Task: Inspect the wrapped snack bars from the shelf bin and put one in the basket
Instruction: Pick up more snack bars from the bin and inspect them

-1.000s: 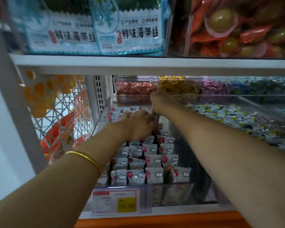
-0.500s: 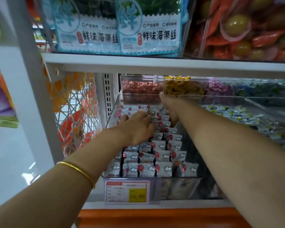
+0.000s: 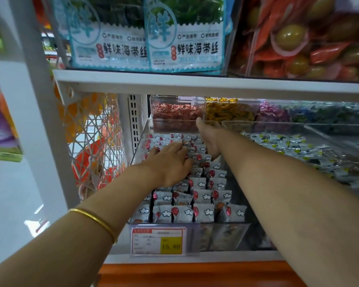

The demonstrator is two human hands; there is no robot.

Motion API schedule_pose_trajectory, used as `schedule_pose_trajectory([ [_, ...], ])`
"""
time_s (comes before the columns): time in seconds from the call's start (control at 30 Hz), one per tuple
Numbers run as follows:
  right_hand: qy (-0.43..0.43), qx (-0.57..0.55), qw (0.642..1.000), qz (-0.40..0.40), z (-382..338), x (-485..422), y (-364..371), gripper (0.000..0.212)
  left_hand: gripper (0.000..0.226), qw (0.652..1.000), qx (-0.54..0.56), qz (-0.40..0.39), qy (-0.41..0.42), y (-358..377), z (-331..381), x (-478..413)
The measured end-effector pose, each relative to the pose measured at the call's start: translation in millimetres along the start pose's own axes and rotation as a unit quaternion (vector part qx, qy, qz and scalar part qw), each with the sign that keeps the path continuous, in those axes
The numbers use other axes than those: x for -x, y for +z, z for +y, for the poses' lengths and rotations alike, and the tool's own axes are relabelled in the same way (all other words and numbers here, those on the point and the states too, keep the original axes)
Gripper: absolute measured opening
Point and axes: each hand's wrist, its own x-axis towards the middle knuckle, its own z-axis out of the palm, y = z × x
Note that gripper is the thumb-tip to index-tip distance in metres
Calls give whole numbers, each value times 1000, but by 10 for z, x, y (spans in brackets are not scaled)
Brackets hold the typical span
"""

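Observation:
A clear shelf bin [image 3: 140, 139] holds rows of silver wrapped snack bars [image 3: 203, 212] printed with white clouds and red spots. My left hand [image 3: 170, 162], with a gold bangle on its forearm, lies over the rear rows. Its fingers are spread and their tips touch a bar near the back. My right hand [image 3: 209, 139] reaches in beside it along the bin's right side, thumb pointing up. Its fingers dip down among the bars and are hidden.
A white lattice mesh [image 3: 95, 141] with orange shapes behind it hangs left of the bin. Small clear tubs of red [image 3: 174, 112] and yellow sweets [image 3: 228, 112] stand behind. Another bin of silver packets [image 3: 288, 148] lies to the right, a shelf board [image 3: 195, 83] overhead, a price tag [image 3: 158, 241] in front.
Both hands stay at the back of the bin. They were pressed together a second ago and now sit slightly apart. The view has shifted, so the shelf sits further right.

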Motion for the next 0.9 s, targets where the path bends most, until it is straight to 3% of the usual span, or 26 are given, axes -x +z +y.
schedule_pose_trajectory([
  [0.1, 20, 15, 1000, -10, -43, 37, -15, 102, 59, 1000, 3, -3, -7, -20, 2, 64],
  [0.5, -9, -20, 996, -86, -64, 859, -273, 91, 56, 1000, 9, 4, -1, -55, 116, 261],
  [0.6, -7, 16, 992, -122, 58, 1176, -344, 91, 57, 1000, 24, 13, 9, -18, 210, 391],
  [0.77, -31, 132, 986, -102, 146, 1529, -302, 76, 57, 1000, -13, 15, 13, 51, 419, 567],
  [0.9, 19, 146, 984, -102, 144, 1599, -260, 80, 59, 1000, -22, 5, 5, 95, 479, 641],
])
